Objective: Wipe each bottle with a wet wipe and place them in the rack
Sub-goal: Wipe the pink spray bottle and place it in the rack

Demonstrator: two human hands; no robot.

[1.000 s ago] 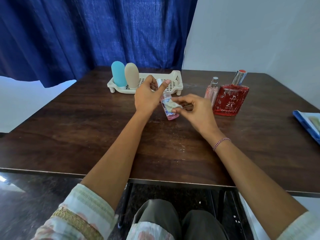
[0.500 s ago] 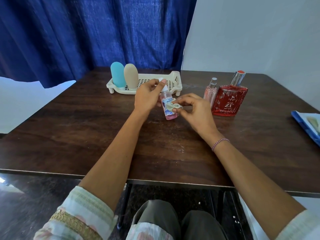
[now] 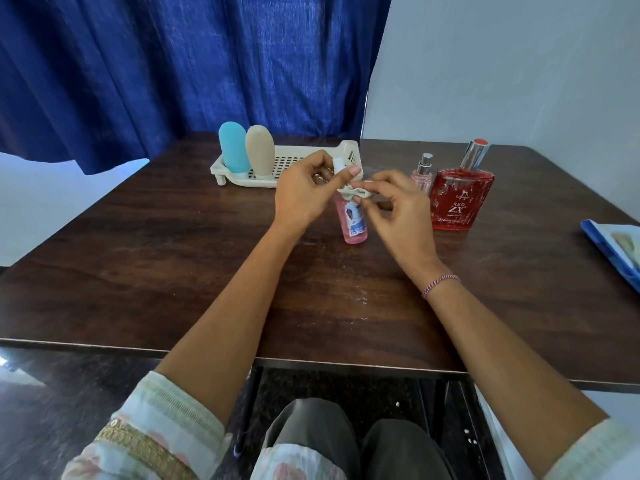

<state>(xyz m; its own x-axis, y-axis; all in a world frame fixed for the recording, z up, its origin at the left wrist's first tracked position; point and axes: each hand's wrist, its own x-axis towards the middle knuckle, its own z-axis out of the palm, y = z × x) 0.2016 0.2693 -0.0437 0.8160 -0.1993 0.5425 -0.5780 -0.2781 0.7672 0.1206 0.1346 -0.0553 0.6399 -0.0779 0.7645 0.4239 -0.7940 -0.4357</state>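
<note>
Pink spray bottle upright on the worktop, just in front of the white slotted rack. Left grip curls round its cap; right grip pinches a crumpled wet wipe against its neck. The rack holds a blue bottle and a beige bottle, side by side at its left end. Red perfume bottle and small pink atomiser stand outside it, to the right
</note>
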